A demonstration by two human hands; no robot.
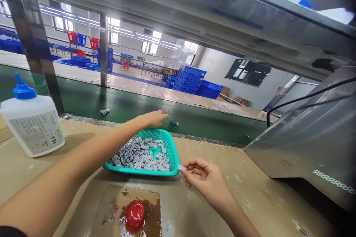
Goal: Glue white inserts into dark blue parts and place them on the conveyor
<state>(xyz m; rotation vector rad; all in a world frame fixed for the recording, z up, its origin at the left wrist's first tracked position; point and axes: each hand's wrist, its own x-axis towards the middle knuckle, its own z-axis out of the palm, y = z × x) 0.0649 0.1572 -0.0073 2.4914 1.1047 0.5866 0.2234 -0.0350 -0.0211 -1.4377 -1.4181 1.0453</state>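
Observation:
My left hand (156, 118) reaches over the far rim of a green plastic basket (174, 155), above the belt's near edge. Its fingers are stretched out, with no object visible in them. Just right of its fingertips, a small dark blue-and-grey part (174, 123) lies on the green conveyor belt (133, 100). My right hand (203, 176) pinches a small light grey plastic piece (181, 167) between thumb and fingers, beside the basket's right front corner. Many similar grey plastic pieces (136, 153) are heaped in the basket, partly hidden by my left forearm.
A white glue bottle (35, 122) with a blue cap stands at left. In front of the basket, a shiny red lump (135, 215) sits on a wet brown patch. Another small part (104, 112) lies on the belt. A metal housing (311, 137) bounds the right side.

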